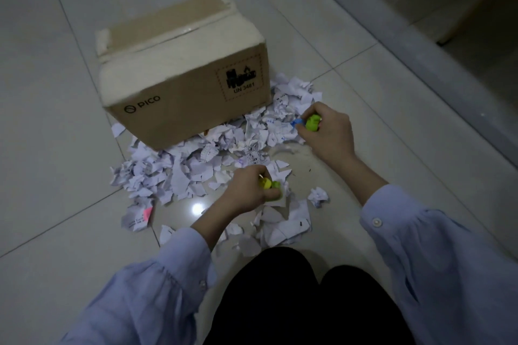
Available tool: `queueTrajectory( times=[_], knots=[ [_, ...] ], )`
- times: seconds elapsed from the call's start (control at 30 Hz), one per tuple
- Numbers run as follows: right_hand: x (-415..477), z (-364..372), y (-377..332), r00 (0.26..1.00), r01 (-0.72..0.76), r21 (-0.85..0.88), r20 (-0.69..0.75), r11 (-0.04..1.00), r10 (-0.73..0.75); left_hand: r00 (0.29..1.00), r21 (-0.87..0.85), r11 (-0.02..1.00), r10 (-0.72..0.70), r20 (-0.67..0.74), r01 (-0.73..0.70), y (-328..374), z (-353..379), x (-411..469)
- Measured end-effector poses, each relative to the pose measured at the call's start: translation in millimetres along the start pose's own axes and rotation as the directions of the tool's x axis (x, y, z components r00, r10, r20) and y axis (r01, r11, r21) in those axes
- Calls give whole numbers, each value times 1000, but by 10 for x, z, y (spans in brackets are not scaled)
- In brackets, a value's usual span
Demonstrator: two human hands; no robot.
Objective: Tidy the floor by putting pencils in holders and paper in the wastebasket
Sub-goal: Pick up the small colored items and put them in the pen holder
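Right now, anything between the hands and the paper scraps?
Nothing visible: left hand and right hand are at the paper scraps. Each grips small coloured pieces, though. The cardboard box borders the pile's far edge.

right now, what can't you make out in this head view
1. Head view: the left hand curls round its load, so only yellow and green tips show.
2. Head view: the right hand likewise covers most of its green and blue pieces.
3. Writing on the paper scraps is too small and dim to read.
4. The cardboard box hides the floor behind it.
5. No wastebasket or holder is in frame.
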State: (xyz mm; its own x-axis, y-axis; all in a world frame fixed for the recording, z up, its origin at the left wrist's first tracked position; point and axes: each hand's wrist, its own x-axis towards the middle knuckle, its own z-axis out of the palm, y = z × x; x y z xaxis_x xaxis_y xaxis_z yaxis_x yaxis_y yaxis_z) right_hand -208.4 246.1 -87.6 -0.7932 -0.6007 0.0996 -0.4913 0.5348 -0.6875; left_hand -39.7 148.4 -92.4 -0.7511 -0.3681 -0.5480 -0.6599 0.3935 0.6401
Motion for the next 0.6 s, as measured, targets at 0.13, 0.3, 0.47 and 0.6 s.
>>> queueTrajectory(
  times=[0.13,0.3,0.47,0.6],
  knots=[
    [5,-159,-66,992,-108,155,-54,982,117,1000,-142,990,6,8,-5,87,-183,-111],
    [22,-509,-309,943,-299,478,16,826,333,999,-299,954,-28,-15,22,343,-456,-275],
    [-9,-963,-614,902,-372,680,103,632,420,999,-549,835,-44,-12,30,752,-736,-442],
    [-86,-1269,-848,848,-441,814,240,379,473,1000,-669,743,-21,-16,5,1122,-892,-553]
  ],
)
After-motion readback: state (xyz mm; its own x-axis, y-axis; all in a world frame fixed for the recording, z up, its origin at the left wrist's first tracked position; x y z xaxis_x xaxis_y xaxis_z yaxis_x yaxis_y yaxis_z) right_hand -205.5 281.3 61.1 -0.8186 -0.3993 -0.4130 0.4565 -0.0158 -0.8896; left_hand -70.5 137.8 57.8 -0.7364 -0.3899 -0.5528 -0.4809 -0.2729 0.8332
